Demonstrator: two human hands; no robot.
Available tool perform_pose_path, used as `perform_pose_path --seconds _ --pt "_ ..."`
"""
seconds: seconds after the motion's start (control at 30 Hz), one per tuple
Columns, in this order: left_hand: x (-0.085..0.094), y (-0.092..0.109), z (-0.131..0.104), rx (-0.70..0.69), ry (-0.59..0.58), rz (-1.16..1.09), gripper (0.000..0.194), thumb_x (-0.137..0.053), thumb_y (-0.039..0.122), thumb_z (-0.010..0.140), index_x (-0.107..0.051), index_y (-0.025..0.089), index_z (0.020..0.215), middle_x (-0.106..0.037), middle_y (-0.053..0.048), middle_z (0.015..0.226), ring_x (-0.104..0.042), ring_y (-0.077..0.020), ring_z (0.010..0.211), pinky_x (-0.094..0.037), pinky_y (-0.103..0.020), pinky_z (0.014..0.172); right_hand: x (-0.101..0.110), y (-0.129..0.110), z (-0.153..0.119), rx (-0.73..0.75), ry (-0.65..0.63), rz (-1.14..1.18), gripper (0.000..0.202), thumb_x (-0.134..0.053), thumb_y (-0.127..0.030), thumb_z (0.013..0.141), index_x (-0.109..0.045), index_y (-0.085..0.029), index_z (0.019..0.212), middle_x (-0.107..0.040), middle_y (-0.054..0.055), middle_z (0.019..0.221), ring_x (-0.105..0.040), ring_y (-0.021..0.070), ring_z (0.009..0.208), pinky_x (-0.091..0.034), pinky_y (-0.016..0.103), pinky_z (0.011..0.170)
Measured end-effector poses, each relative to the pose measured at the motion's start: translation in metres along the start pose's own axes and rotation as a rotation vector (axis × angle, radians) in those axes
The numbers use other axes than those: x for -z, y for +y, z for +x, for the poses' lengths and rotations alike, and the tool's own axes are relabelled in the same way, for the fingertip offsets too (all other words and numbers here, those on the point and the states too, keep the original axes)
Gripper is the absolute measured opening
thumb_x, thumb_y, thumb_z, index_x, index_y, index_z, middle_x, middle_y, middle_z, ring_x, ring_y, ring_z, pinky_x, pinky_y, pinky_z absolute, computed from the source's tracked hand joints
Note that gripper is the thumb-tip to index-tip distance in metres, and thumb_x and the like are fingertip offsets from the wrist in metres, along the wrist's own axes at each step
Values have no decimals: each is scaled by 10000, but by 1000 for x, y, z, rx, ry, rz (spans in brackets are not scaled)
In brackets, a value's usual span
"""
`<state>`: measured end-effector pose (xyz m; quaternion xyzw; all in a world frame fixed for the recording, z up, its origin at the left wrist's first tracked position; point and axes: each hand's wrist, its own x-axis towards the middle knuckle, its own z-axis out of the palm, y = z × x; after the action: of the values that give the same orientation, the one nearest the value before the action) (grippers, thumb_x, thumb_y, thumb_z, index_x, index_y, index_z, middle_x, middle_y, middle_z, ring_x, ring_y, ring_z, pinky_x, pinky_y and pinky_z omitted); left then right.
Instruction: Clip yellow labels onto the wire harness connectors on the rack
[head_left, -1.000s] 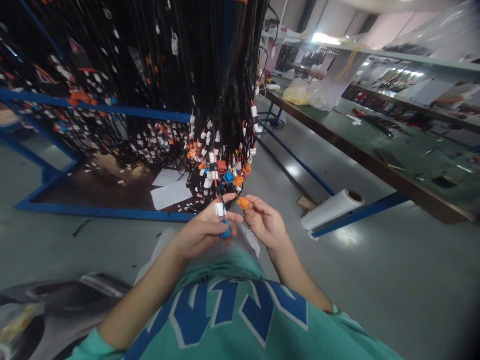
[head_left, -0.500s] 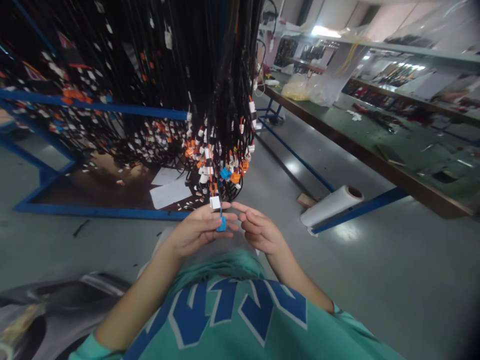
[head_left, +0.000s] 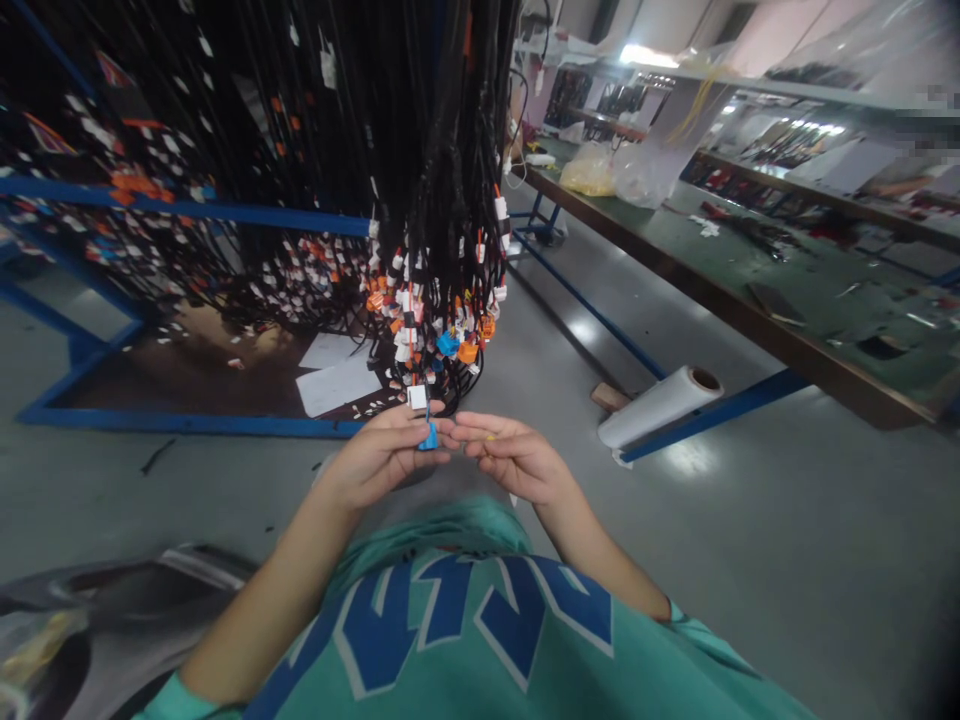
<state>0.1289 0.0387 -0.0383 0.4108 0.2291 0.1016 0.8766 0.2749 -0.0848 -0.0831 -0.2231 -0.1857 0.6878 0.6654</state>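
Observation:
My left hand (head_left: 381,455) pinches a blue wire connector (head_left: 428,436) between thumb and fingers. A thin wire runs up from that connector toward the hanging bundle of black cables (head_left: 442,200). Just above my left fingers hangs a white connector (head_left: 417,397). Close beside, fingertips nearly meeting the left ones, my right hand (head_left: 523,460) is closed with a small yellow piece (head_left: 490,438) at its fingertips; its exact kind is too small to tell. Orange, white and blue connectors (head_left: 448,344) dangle at the bundle's lower end.
A blue metal rack (head_left: 195,425) full of hanging harnesses stands at the left, with white sheets (head_left: 339,388) on its base. At the right is a long workbench (head_left: 750,330) holding plastic bags (head_left: 589,172). A white film roll (head_left: 660,408) leans by its leg.
My left hand has shifted slightly left with the blue connector. My right fingers have come together, and a small yellow piece now shows at their tips.

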Motion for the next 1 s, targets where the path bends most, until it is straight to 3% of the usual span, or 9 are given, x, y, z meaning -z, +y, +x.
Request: perform_pose_path --seconds 0.2,0.37,0.53,0.77,0.9,1.0 --pt "2 -1 0 26 51 25 237 -604 13 734 -630 93 956 -710 -109 886 -685 -172 740 -568 -266 682 1 -2 -2 20 -17 -92 346 -691 -155 693 -647 -142 1036 -682 60 1026 -652 75 732 -530 130 584" --pt "4 -4 2 51 25 30 190 -670 48 707 -633 97 886 -710 -84 864 -683 -161 758 -557 -252 718 9 -3 0 22 -35 -109 340 -731 -269 701 -614 -148 996 -689 69 1011 -596 54 520 -445 116 383" --pt "10 -10 5 69 -59 34 225 -757 146 658 -647 101 848 -696 -67 868 -670 -172 809 -541 -288 770 16 1 5 44 40 -122 328 -759 -364 673 -544 -147 794 -706 44 742 -411 16 311 -284 110 282" --pt "7 -18 7 99 44 45 394 -855 244 512 -670 126 840 -642 7 681 -578 -68 541 -471 -167 518 18 11 9 38 166 -132 388 -826 -403 542 -590 -138 700 -566 -54 540 -276 -6 296 -152 131 274" --pt "1 -17 6 91 -2 19 388 -849 277 527 -655 126 827 -648 -4 706 -594 -76 558 -485 -168 527 17 14 10 16 179 -118 417 -853 -417 478 -628 -136 690 -418 -76 477 -279 -1 380 -152 114 332" --pt "0 -15 5 74 -45 13 399 -842 315 536 -646 127 827 -648 -8 702 -605 -91 572 -508 -182 527 15 14 9 10 142 -158 369 -835 -413 529 -661 -140 705 -336 -83 459 -250 6 397 -150 127 350"
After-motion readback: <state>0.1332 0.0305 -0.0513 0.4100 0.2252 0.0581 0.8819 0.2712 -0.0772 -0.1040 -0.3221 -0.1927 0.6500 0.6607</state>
